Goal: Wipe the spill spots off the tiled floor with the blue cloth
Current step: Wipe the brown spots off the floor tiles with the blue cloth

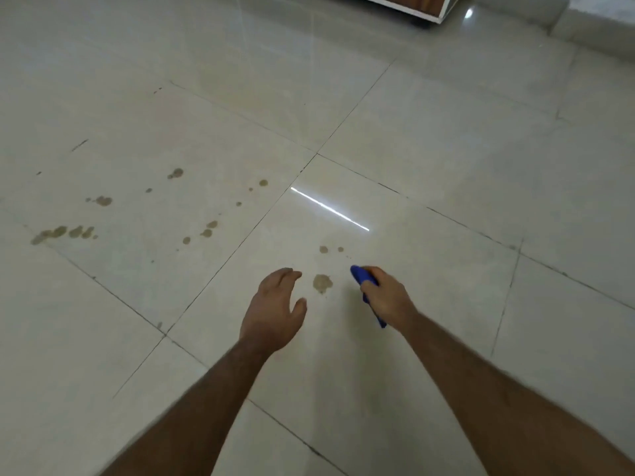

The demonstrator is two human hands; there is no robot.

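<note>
The right hand (pixel 386 297) is gripping the blue cloth (pixel 365 281) bunched up in its fist, fingers curled round it, so that one end is poking forward past the knuckles and a tail is hanging down below the wrist. Held that way, the cloth is probably being kept compact for the reach and will need spreading or pressing flat before it can wipe well. It is hovering just beside the nearest brown spill spot (pixel 322 282), to that spot's right, and whether it is touching the tiled floor (pixel 446 166) cannot be told from this angle.

The left hand (pixel 275 307) is holding nothing; its fingers are loosely bent and apart, thumb out, and it is reaching forward on the other side of the same spot, likely for balance as the person is leaning down.

Two smaller spots (pixel 323 249) are lying a little beyond the nearest one on the same tile. A wider scatter of spots (pixel 207 232) and a smeared row of patches (pixel 62 233) are sitting on the neighbouring tile to the left, well apart from the hands. Judging by how many marks are showing, the wiping is barely begun.

A wooden furniture corner (pixel 412 3) is standing at the far edge.
</note>
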